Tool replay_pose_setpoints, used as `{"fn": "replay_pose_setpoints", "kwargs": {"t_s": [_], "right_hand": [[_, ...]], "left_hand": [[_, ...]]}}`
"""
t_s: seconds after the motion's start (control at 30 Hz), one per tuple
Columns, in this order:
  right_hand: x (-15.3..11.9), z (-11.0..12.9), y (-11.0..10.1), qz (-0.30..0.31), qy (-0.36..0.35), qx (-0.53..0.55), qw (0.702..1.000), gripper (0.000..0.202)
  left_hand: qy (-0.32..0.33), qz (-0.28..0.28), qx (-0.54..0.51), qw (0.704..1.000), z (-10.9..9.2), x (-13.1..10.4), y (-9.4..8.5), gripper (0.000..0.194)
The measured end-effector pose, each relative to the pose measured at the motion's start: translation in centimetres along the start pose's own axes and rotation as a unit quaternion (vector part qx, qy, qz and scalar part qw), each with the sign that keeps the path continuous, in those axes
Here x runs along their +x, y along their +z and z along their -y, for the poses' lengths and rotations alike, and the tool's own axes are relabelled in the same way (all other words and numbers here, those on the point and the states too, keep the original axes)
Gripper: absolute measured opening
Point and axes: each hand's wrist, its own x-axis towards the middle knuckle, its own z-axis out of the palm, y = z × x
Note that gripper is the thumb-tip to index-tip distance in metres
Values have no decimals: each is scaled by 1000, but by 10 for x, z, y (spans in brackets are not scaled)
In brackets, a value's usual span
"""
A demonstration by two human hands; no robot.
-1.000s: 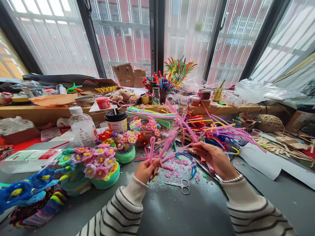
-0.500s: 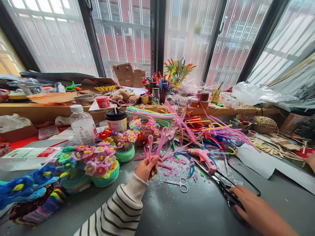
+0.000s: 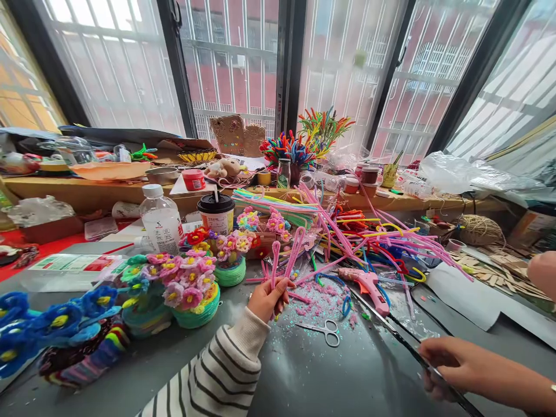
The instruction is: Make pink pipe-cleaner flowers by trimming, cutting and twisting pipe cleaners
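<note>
My left hand point(image 3: 270, 299), in a striped sleeve, is closed around pink pipe cleaners point(image 3: 292, 255) bent into narrow loops that point upward. At the lower right, my right hand point(image 3: 473, 365) is wrapped around a long pair of scissors point(image 3: 397, 332), whose silver blades point up and left toward a pink glue gun point(image 3: 367, 288). The scissors' handles are partly hidden by the hand and the frame edge. Small silver scissors point(image 3: 330, 334) lie on the table between the hands, beside pink fuzz scraps point(image 3: 319, 292) and glitter.
Pots of pipe-cleaner flowers point(image 3: 191, 278) crowd the left, near a plastic bottle point(image 3: 160, 223) and a lidded cup point(image 3: 217, 214). A tangle of pipe cleaners point(image 3: 347, 237) covers the back. White paper point(image 3: 464, 298) lies right; another person's hand point(image 3: 542, 275) shows at the edge.
My right hand has taken hold of the long scissors, which it was touching on the table, and raised their handles. The view has shifted slightly left. My left hand keeps its grip.
</note>
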Motion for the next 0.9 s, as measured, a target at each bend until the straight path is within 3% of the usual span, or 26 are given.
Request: {"fn": "replay_pose_setpoints", "kwargs": {"t_s": [0.13, 0.3, 0.47, 0.57, 0.7, 0.8, 0.9], "right_hand": [[-9, -11, -2, 10, 59, 218, 974, 19], [-16, -9, 6, -40, 52, 332, 941, 38], [2, 22, 21, -85, -68, 322, 940, 40], [34, 31, 33, -20, -221, 345, 912, 57], [66, 37, 51, -1, -355, 372, 858, 49], [70, 41, 61, 77, -400, 373, 833, 53], [65, 42, 67, 122, -403, 372, 827, 56]], "left_hand": [[-3, -36, -41, 999, 0, 1, -1, 37], [-16, -42, -76, 996, -2, 1, 0, 38], [-30, -36, -75, 996, -3, 0, 0, 33], [-24, -73, -91, 993, -4, -2, 0, 29], [-15, -123, -111, 986, -7, -3, 0, 27], [-13, -145, -126, 981, -7, -2, -1, 25], [-19, -151, -138, 979, -5, 0, -2, 25]]}}
